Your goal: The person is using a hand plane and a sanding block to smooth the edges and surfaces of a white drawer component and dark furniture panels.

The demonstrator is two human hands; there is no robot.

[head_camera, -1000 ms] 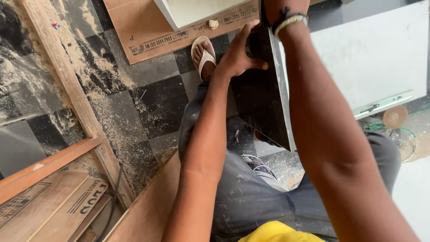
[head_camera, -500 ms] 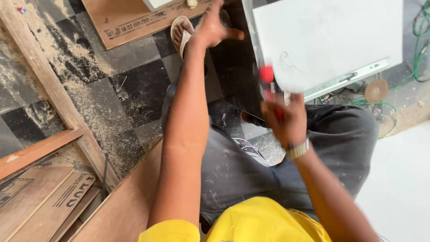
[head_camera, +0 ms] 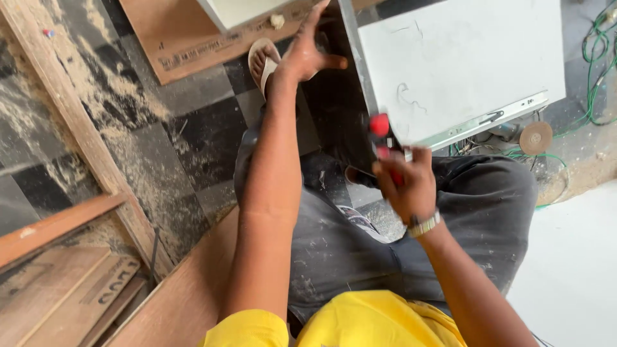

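Note:
My left hand [head_camera: 308, 54] reaches forward with spread fingers and rests against the near edge of a white board [head_camera: 463, 64] that stands on edge by my knees. A metal drawer slide [head_camera: 495, 119] runs along the board's lower side. My right hand [head_camera: 405, 183], with a metal watch on the wrist, is closed around a red-and-black tool handle [head_camera: 380, 132] held just below the board's corner. I sit on the floor in dusty grey trousers [head_camera: 360, 244] and a yellow shirt, one sandalled foot [head_camera: 263, 61] stretched out ahead.
Sawdust covers the dark tiled floor [head_camera: 160, 148]. A long wooden batten [head_camera: 77, 122] lies diagonally at left, with plywood sheets [head_camera: 58, 289] beside it and another sheet [head_camera: 186, 38] ahead. Green cables [head_camera: 594, 71] and a round disc [head_camera: 535, 137] lie at right.
My right arm has pulled back from the board's top edge and now holds the red-handled tool low by the board's corner. My left hand stays on the board's edge.

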